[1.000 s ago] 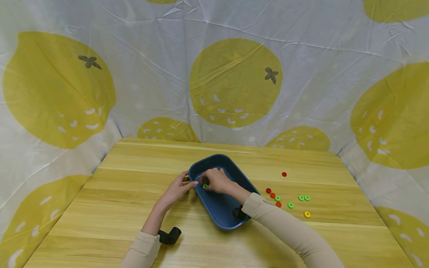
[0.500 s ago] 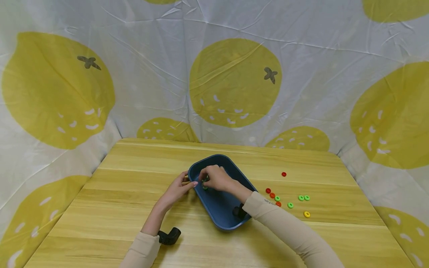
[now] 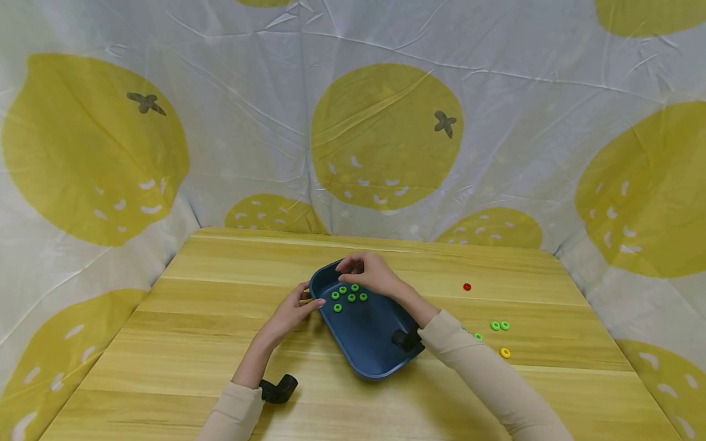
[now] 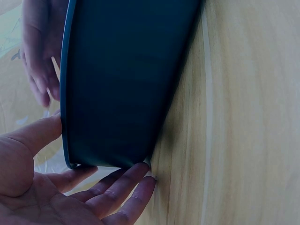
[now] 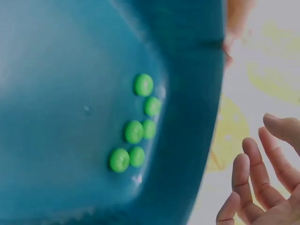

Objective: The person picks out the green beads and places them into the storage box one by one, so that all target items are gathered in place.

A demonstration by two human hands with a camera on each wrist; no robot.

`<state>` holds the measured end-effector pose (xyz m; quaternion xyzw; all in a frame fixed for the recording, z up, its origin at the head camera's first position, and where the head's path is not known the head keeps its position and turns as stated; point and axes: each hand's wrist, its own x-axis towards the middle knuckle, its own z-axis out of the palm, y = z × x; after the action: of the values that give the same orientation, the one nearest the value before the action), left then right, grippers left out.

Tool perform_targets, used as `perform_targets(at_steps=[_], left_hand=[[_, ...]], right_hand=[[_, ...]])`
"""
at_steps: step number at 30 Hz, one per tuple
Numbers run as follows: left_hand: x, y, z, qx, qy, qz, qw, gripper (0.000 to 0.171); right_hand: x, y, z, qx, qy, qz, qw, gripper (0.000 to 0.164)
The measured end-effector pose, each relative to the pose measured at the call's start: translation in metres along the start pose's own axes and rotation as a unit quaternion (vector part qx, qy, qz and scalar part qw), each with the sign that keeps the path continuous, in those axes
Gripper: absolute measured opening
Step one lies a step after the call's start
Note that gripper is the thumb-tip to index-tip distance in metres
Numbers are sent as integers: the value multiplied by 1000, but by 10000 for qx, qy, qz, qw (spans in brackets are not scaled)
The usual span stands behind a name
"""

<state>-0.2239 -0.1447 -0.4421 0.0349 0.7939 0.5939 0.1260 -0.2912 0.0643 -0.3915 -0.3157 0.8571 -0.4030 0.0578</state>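
Note:
A dark blue plastic tray [image 3: 380,343] sits slantwise on the wooden table. At its far left corner my left hand [image 3: 292,313] holds it, the thumb at the rim and the fingers along the outer wall; the left wrist view shows those fingers [image 4: 124,190] low on the wall. Several small green rings [image 3: 352,297] lie spread on the tray floor at the far end. My right hand [image 3: 368,273] is raised over the far rim with nothing in it. In the right wrist view, its fingers [image 5: 258,173] are apart and gently bent, beside the green rings [image 5: 134,131].
Right of the tray lie a red ring [image 3: 467,286], loose green rings [image 3: 500,326] and a yellow ring [image 3: 505,353]. The right sleeve [image 3: 485,373] covers part of that area. A lemon-print cloth [image 3: 265,122] hangs behind and beside the table [image 3: 182,343].
My right hand has risen from the tray's far left corner toward the far rim, uncovering green rings on the tray floor. The right sleeve now hides several red, orange and green rings. The left hand stays put.

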Motion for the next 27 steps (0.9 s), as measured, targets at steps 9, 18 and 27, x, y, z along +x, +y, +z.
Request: perform_targets(at_steps=[9, 18, 27], left_hand=[[-2, 3, 0, 89, 26, 42, 9999, 56], [-1, 0, 0, 83, 60, 55, 9999, 57], [-1, 1, 0, 107, 35, 68, 9999, 57]], right_hand=[[-24, 12, -36, 525, 451, 539, 9961, 22], [-58, 37, -65, 668, 776, 1017, 9895, 25], [-99, 32, -94, 485, 1053, 1497, 9819, 25]])
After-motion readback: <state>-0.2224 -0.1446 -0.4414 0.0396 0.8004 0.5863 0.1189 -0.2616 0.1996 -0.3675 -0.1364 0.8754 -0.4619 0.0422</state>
